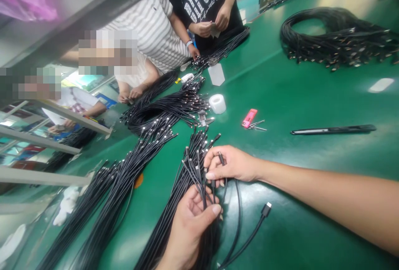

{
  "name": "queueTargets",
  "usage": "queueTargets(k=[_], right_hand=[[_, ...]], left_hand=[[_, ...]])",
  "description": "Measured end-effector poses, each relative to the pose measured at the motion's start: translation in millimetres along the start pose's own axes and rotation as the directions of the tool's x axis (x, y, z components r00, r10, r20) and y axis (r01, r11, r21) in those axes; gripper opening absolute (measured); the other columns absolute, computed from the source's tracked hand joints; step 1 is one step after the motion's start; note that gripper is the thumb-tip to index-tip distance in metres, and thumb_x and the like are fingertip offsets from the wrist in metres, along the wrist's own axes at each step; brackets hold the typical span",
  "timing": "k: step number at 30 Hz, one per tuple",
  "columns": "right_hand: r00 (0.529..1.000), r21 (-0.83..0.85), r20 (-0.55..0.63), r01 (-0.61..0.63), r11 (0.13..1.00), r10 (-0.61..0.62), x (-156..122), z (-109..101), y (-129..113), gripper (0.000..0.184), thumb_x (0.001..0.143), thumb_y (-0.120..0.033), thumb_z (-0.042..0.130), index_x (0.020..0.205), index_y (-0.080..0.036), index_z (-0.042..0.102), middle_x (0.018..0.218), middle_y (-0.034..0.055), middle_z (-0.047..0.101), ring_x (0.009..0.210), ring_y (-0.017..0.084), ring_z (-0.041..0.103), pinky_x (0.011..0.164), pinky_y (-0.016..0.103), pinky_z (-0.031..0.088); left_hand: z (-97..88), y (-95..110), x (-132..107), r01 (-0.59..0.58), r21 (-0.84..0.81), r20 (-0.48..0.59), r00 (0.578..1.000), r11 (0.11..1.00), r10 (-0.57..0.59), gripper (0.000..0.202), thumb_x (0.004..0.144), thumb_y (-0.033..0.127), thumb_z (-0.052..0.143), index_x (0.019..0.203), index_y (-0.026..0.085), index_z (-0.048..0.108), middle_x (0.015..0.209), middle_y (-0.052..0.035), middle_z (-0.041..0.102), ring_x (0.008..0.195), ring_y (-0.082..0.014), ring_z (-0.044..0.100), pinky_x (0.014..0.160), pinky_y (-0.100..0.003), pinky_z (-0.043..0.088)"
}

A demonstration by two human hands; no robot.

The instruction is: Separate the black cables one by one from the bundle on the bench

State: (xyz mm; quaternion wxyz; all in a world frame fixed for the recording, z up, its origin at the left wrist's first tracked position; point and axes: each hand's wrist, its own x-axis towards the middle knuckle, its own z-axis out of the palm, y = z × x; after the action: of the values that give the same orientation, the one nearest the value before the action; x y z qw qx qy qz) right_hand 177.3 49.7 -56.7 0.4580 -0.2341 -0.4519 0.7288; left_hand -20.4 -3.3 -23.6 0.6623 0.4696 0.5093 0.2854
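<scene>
My left hand [198, 216] is closed around several black USB cables [203, 187], thumb on top, their plug ends sticking up past the fingers. Just above it, my right hand [229, 164] pinches a cable plug [221, 158] between bent fingers, close to the plugs rising from the left hand. Beneath both hands a thick bundle of black cables [168, 220] runs down toward me. To the right, one loose cable end with a bright metal plug [266, 210] curves over the green table [299, 178].
More cable bundles [109, 207] lie at left, and a coiled bundle [311, 33] at far right. A tape roll [217, 104], a red tag [249, 118] with metal pins and a black pen-like tool [333, 129] rest beyond my hands. Co-workers [149, 33] handle cables across the table.
</scene>
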Motion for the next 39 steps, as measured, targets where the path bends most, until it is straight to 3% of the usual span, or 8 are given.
queueTargets(k=[7, 13, 19, 23, 30, 33, 39], right_hand=[[1.000, -0.033, -0.030, 0.002, 0.999, -0.003, 1, 0, 0, 0.042, 0.073, -0.039, 0.084, 0.091, -0.013, 0.056, 0.075, 0.0041, 0.070, 0.055, 0.011, 0.064, 0.051, 0.019, 0.050], [0.994, -0.140, -0.111, 0.004, 0.990, -0.019, -1, 2, -2, 0.042, 0.070, -0.040, 0.086, 0.082, -0.013, 0.057, 0.059, -0.0041, 0.057, 0.047, 0.006, 0.053, 0.044, 0.015, 0.040], [0.992, -0.156, -0.123, 0.003, 0.988, -0.022, -2, 3, -6, 0.043, 0.066, -0.041, 0.088, 0.078, -0.012, 0.057, 0.057, -0.0042, 0.056, 0.046, 0.005, 0.049, 0.044, 0.016, 0.039], [0.992, -0.149, -0.122, 0.004, 0.989, -0.022, -1, 3, -6, 0.041, 0.068, -0.040, 0.086, 0.080, -0.013, 0.057, 0.058, -0.0045, 0.056, 0.046, 0.005, 0.048, 0.044, 0.017, 0.039], [0.996, -0.068, -0.089, 0.012, 0.998, -0.019, -1, 1, -5, 0.026, 0.074, -0.025, 0.075, 0.086, -0.014, 0.056, 0.064, -0.0019, 0.062, 0.053, 0.007, 0.054, 0.052, 0.019, 0.044], [0.996, -0.018, -0.088, 0.032, 0.999, -0.033, 0, 0, -3, 0.026, 0.077, -0.027, 0.073, 0.090, -0.013, 0.056, 0.075, 0.0036, 0.067, 0.062, 0.011, 0.064, 0.059, 0.022, 0.050], [0.963, 0.116, -0.270, 0.026, 0.993, 0.007, 5, -1, -1, 0.047, 0.080, -0.047, 0.076, 0.108, -0.015, 0.056, 0.093, 0.0047, 0.064, 0.060, 0.012, 0.065, 0.052, 0.024, 0.051]], left_hand=[[-3.1, -3, 3, -0.006, 0.016, -0.033, 0.999, 1.000, 0.007, 0.044, 0.073, 0.032, 0.084, 0.102, 0.014, 0.056, 0.090, -0.0029, 0.063, 0.077, -0.0101, 0.058, 0.070, -0.022, 0.052], [-1.1, -2, 1, -0.011, -0.045, -0.006, 1.000, 0.999, 0.010, 0.044, 0.076, 0.032, 0.082, 0.105, 0.015, 0.053, 0.084, -0.0024, 0.064, 0.072, -0.0120, 0.062, 0.065, -0.025, 0.055], [-0.4, 1, 0, -0.003, -0.052, -0.007, 1.000, 0.999, 0.003, 0.045, 0.076, 0.031, 0.083, 0.106, 0.014, 0.055, 0.086, -0.0035, 0.065, 0.075, -0.0134, 0.063, 0.070, -0.026, 0.055], [-2.2, 6, 0, -0.040, -0.070, -0.060, 0.998, 0.997, 0.036, 0.043, 0.075, 0.031, 0.083, 0.107, 0.012, 0.060, 0.091, -0.0042, 0.065, 0.080, -0.0107, 0.062, 0.077, -0.021, 0.052], [-5.6, 11, 3, 0.011, -0.259, -0.084, 0.996, 0.966, -0.033, 0.054, 0.075, 0.030, 0.083, 0.120, 0.011, 0.060, 0.090, -0.0043, 0.064, 0.077, -0.0115, 0.064, 0.072, -0.021, 0.054], [-3.5, 10, 2, 0.013, -0.250, -0.021, 1.000, 0.968, -0.018, 0.048, 0.079, 0.030, 0.080, 0.118, 0.012, 0.058, 0.082, -0.0011, 0.062, 0.065, -0.0093, 0.062, 0.060, -0.020, 0.053], [0.8, 4, -1, 0.072, -0.212, 0.198, 0.980, 0.975, -0.030, 0.043, 0.078, 0.030, 0.080, 0.108, 0.014, 0.054, 0.076, -0.0002, 0.063, 0.047, -0.0083, 0.058, 0.043, -0.017, 0.047]])
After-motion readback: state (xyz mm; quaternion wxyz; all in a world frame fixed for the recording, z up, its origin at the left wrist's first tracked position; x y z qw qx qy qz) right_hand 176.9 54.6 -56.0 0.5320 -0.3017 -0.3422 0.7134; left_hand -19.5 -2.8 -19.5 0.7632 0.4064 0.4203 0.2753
